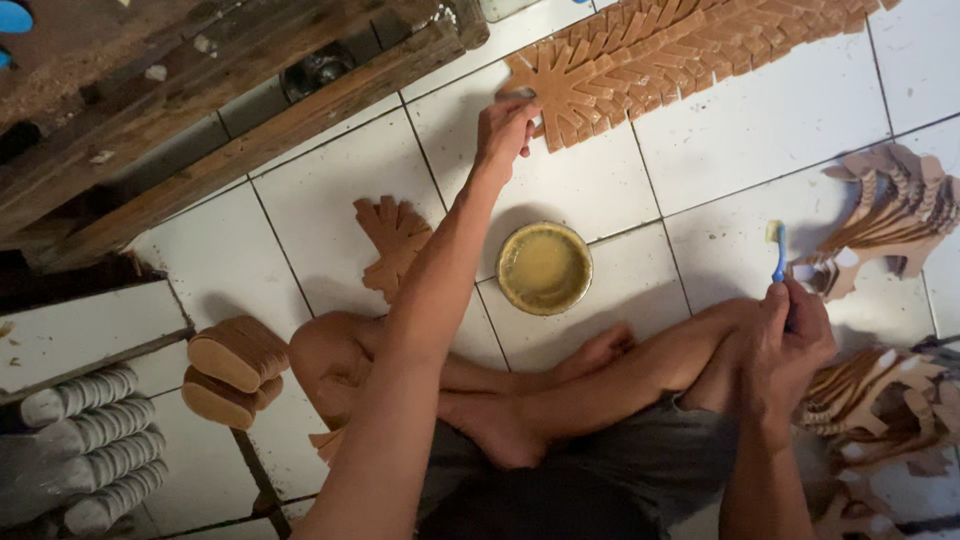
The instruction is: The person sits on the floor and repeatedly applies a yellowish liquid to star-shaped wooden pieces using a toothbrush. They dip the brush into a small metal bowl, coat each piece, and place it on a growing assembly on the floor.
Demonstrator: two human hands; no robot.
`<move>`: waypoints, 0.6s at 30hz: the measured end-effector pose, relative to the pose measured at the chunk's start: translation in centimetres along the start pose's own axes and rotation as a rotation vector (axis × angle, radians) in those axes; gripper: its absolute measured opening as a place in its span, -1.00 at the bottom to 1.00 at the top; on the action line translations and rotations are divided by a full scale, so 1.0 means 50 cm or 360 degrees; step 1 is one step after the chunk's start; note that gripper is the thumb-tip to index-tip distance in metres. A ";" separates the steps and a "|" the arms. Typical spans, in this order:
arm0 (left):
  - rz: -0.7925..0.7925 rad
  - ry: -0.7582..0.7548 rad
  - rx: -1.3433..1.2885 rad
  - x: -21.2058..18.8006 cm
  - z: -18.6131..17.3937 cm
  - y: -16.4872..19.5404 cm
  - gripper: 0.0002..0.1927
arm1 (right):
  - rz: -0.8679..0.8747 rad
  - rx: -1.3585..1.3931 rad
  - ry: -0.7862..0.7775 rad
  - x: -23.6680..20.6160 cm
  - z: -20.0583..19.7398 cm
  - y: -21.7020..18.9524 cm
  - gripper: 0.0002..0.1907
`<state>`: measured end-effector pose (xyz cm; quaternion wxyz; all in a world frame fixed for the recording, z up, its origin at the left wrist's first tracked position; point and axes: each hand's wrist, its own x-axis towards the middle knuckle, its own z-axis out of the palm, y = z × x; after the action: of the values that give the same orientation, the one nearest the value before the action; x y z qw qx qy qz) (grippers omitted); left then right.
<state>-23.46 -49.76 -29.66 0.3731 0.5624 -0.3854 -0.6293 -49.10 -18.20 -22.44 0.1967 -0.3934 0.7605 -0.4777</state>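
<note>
Left hand [505,125] pinches a tan cutout [560,95] beyond the bowl [545,268]; right hand [790,335] grips a brush [778,250].
A careless pull could drag neighbouring cutouts askew, or the returning arm could tip the glue bowl.

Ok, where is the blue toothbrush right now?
In the head view, the blue toothbrush is held upright in the right hand, right of the round glue dish on the tiled floor.

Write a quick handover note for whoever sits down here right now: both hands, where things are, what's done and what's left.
Left hand: reaching out, fingers on the nearest tan strappy cut-out piece of the overlapping row on the white tiled floor.
Right hand: gripping a blue-handled brush, bristles up.
Round yellow dish of glue-like liquid: in front of the crossed legs.
Done: cannot tell from this view.
Left: the row looks unhandled.
</note>
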 end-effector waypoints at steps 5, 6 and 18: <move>0.0166 0.0150 0.0146 -0.108 -0.083 -0.024 -0.76 | -0.0085 -0.0010 -0.0008 -0.020 -0.007 0.008 -0.70; 0.0334 0.0202 0.0211 -0.142 -0.113 -0.036 -0.78 | -0.0084 -0.0016 -0.0008 -0.031 -0.011 0.005 -0.70; 0.0818 0.0806 0.0715 -0.593 -0.411 -0.139 -0.80 | -0.0683 -0.0323 -0.0807 -0.191 0.123 -0.108 -0.78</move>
<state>-0.64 -21.40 -24.93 0.4689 0.6522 -0.5368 -0.2583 -36.90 -15.48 -21.25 0.2342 -0.6681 0.6310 -0.3173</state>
